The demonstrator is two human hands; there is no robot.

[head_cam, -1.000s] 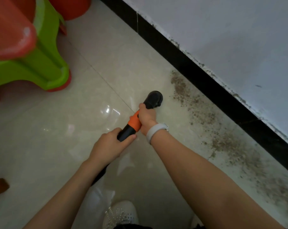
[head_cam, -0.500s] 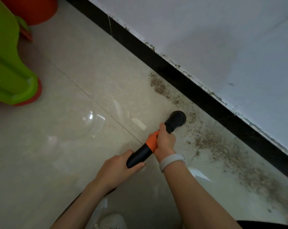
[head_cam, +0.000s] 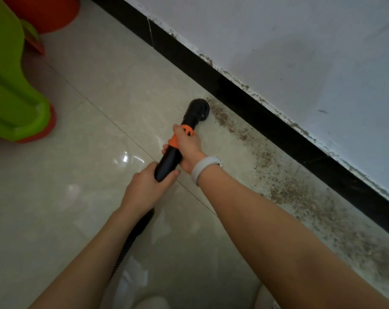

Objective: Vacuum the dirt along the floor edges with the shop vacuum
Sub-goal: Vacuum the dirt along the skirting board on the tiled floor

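Observation:
Both hands hold a black vacuum wand [head_cam: 169,160] with an orange collar. My right hand [head_cam: 187,146], with a white wristband, grips the wand at the orange collar. My left hand [head_cam: 144,188] grips the black tube lower down, where the ribbed hose [head_cam: 131,239] runs back under my left forearm. The round black nozzle [head_cam: 198,110] touches the floor at the far end of a brown dirt strip [head_cam: 285,188], which runs along the black baseboard [head_cam: 267,121] toward the lower right.
A white scuffed wall [head_cam: 300,52] rises above the baseboard. A green plastic stool [head_cam: 13,97] with red feet stands at the left, an orange-red tub [head_cam: 44,12] behind it. Glossy beige floor tiles [head_cam: 66,197] lie between. White shoes [head_cam: 153,303] show at the bottom.
The nozzle has moved forward along the wall to the far end of the dirt strip. Both hands keep their grip on the wand.

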